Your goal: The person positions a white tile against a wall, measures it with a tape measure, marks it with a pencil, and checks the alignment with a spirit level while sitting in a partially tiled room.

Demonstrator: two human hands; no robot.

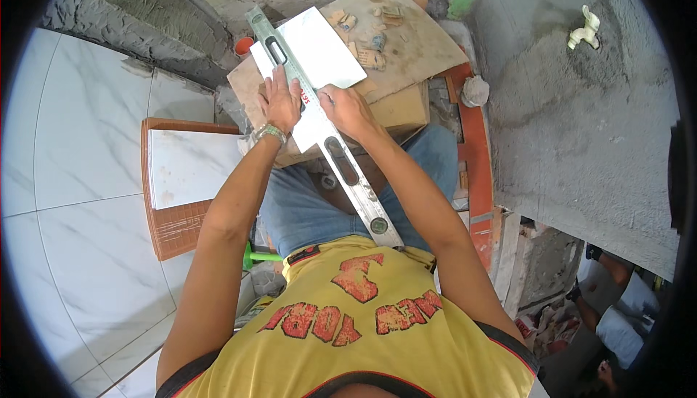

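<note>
A long silver spirit level (365, 200) lies slantwise across a white tile (319, 46), its near end against my waist. My left hand (281, 102) rests on the level with its fingers stretched forward, pressing it to the tile. Close by the level's right edge, my right hand (347, 111) is closed over the tile, pinching something small and dark that I cannot make out. Strips of the tile show on both sides of the level. Beneath is a worn brown board (417, 46), set on a cardboard box (404, 111) in front of my knees.
Broken bits and crumpled paper (372, 58) lie on the board's far side. White tiles on brown packaging (178, 227) stand at the left over a tiled floor (87, 253). A tap (584, 31) juts from the right wall. Another person (621, 325) is at lower right.
</note>
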